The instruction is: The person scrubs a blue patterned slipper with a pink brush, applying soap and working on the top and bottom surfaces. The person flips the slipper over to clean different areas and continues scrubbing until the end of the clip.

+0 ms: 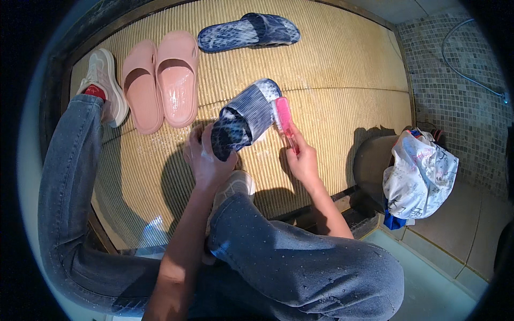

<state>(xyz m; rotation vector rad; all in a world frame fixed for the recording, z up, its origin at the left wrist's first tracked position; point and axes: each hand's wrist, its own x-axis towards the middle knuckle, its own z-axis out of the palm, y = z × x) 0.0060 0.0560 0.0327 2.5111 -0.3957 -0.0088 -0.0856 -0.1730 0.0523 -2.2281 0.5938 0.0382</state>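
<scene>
My left hand [206, 160] is closed round the heel end of a dark blue patterned slide sandal [247, 113], with white foam on its toe. The sandal is held tilted above the ribbed yellow mat. In my right hand [303, 160] is a pink scrubbing brush [283, 113], fingers wrapped round its handle. The white bristles press against the sandal's toe edge. A matching blue slide [227, 36], streaked with white foam, lies on its own at the far side. Left of my hands a pair of wet pink slides [178, 88] rests side by side.
Beneath everything spreads the ribbed yellow mat [342, 64], wet in patches. White patterned cloth [420, 174] is heaped at the right, over a dark rounded thing. A hose [455, 69] hangs on the mosaic-tiled wall. My shoes [104, 80] stand on the mat.
</scene>
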